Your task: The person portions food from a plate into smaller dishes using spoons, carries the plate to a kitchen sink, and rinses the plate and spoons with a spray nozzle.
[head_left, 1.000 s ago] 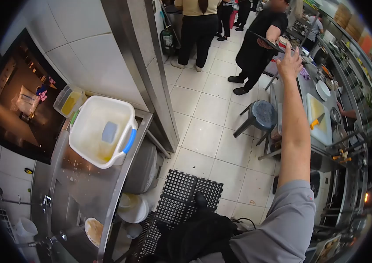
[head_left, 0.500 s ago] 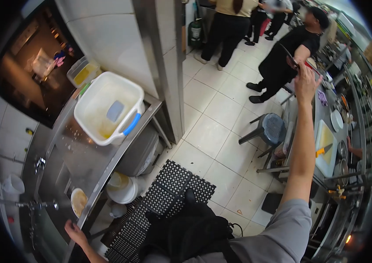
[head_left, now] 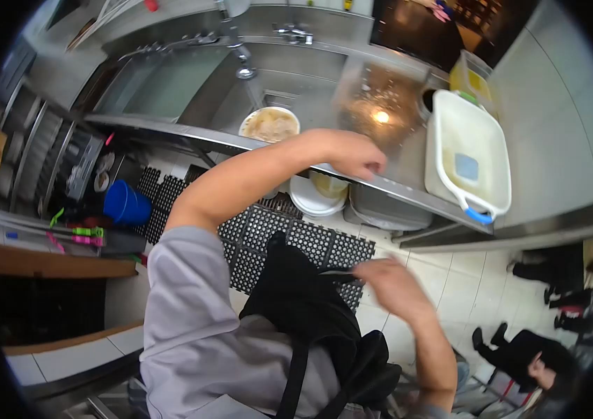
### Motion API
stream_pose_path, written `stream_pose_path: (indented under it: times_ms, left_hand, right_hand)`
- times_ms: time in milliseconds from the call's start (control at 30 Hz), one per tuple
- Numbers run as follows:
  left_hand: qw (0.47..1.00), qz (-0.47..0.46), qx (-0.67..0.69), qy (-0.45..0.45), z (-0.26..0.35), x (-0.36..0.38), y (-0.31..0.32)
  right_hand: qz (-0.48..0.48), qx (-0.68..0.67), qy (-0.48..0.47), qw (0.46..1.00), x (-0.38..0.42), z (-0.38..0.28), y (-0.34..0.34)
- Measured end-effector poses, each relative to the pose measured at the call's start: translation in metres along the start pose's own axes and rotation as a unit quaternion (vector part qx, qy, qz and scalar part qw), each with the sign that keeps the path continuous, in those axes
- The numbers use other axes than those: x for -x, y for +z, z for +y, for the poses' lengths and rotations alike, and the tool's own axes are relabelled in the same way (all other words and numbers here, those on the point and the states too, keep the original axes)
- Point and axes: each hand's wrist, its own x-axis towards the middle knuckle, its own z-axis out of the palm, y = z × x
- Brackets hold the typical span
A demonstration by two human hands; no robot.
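My left hand (head_left: 358, 155) is a closed fist over the front edge of the steel sink counter, with nothing visible sticking out of it. A white bowl (head_left: 270, 126) with brownish contents sits in the sink to its left. Low in front of my apron, my right hand (head_left: 391, 279) is blurred. Its fingers are curled round one end of a thin metal utensil (head_left: 337, 274), which points left; its exact kind is too blurred to tell.
A white tub (head_left: 467, 153) with a blue handle stands on the counter's right, beside a yellowish container (head_left: 472, 77). A faucet (head_left: 245, 70) hangs over the sink. Below are a white bucket (head_left: 316, 199) and a black mat (head_left: 254, 244). A co-worker (head_left: 527, 356) stands lower right.
My view has swung left toward the sink. My right hand has come back from its outstretched reach near the co-worker, with the thin utensil. My left hand has moved right along the counter edge and closed.
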Motion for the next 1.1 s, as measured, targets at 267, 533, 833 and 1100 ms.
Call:
stream_pose_path:
  times_ms: [267,533,833,1100]
  left_hand:
    - [0.940,0.192,0.281,0.018,-0.053,0.087,-0.015]
    - [0.727,0.480,0.403,-0.280,-0.309,0.256,0.025]
    - [0.550,0.441,0.663,-0.252,-0.460,0.241,0.030]
    - [0.506,0.331,0.704,-0.372,-0.505,0.248,0.110]
  right_hand:
    - [-0.173,-0.323,-0.314,0.876,-0.173,-0.095,0.003]
    - [0.298,-0.166,-0.094,0.935,-0.434,-0.039,-0.080]
    - [0.278,-0.347,0.033,0.895,-0.656,0.010,-0.001]
    - [0.171,-0.376,0.079,0.907,-0.651,0.022,0.035]
